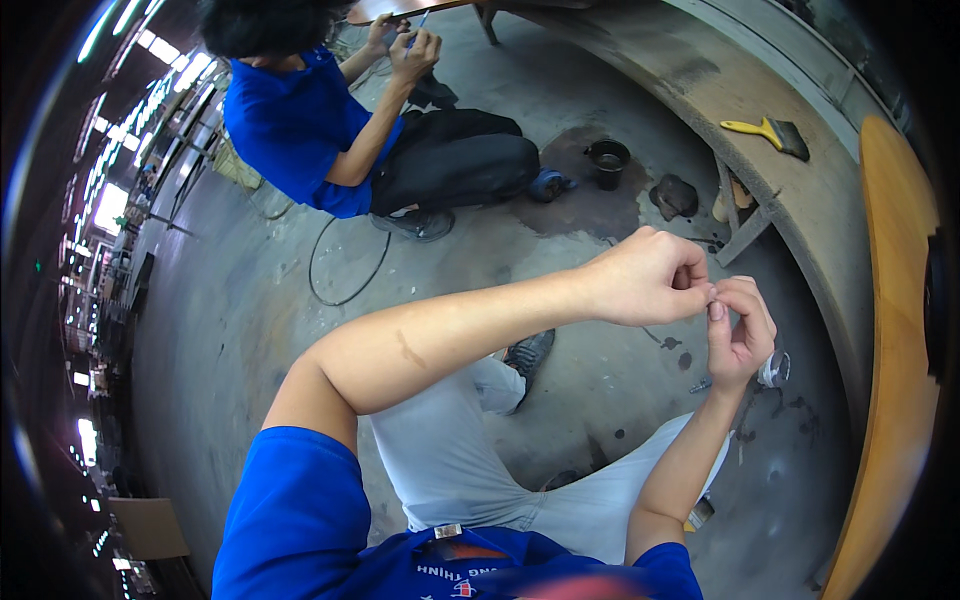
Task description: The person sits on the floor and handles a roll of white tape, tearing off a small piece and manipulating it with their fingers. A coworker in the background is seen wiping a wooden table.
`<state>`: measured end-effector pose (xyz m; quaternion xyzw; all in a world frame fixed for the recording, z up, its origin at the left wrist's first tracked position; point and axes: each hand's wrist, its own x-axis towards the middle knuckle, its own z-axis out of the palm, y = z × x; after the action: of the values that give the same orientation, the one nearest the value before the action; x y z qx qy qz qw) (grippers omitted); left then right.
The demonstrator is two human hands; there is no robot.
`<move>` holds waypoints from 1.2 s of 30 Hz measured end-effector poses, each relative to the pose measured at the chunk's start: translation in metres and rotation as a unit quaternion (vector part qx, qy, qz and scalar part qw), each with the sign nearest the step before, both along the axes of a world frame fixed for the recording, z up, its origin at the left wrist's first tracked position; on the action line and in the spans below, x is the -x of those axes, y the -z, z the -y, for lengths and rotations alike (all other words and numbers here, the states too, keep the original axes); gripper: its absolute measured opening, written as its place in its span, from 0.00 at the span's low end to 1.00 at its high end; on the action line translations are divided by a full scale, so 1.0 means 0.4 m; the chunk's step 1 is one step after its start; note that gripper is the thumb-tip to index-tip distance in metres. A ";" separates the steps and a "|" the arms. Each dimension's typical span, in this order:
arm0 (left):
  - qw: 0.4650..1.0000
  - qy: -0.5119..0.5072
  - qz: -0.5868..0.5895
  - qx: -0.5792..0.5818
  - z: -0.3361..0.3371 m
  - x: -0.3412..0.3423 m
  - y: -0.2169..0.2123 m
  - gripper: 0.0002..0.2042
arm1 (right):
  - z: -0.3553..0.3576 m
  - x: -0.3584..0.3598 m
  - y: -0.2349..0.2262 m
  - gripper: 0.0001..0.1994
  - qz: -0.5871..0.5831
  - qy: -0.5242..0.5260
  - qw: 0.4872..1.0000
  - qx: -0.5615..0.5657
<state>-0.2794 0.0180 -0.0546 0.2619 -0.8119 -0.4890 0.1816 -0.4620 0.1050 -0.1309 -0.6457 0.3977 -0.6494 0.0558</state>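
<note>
My left hand (650, 278) and my right hand (742, 330) meet in front of me at the right, over the floor. Both are closed, with thumbs and fingertips pinched together and touching. Whatever lies between the fingertips is too small to make out. Beyond them, a wide paintbrush (768, 134) with a yellow handle and dark bristles lies on a dusty wooden bench (690, 75). Just below my right hand, a small metallic container (774, 369) sits on the floor, partly hidden by the hand.
A long varnished wooden panel (890, 330) stands along the right side. A black bucket (607, 163) and a dark lump (674, 197) rest on the stained floor. At upper left a co-worker (300, 130) in blue crouches, holding a thin tool. A black cable (345, 300) loops nearby.
</note>
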 end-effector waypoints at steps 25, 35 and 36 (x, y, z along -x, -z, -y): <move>0.993 -0.067 -0.102 0.002 -0.009 -0.077 -0.018 0.11 | 0.062 -0.064 0.094 0.03 0.232 -0.153 0.959 -0.047; 0.989 -0.039 -0.135 0.054 0.001 -0.066 -0.002 0.10 | 0.068 -0.052 0.136 0.18 0.284 -0.139 0.945 -0.086; 0.988 -0.036 -0.139 0.046 0.003 -0.061 -0.003 0.10 | 0.068 -0.053 0.137 0.18 0.296 -0.129 0.943 -0.076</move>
<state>-0.2548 0.0168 -0.0536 0.2116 -0.7904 -0.4759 0.3224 -0.4408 0.0776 -0.1856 -0.4640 0.3252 -0.7662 0.3031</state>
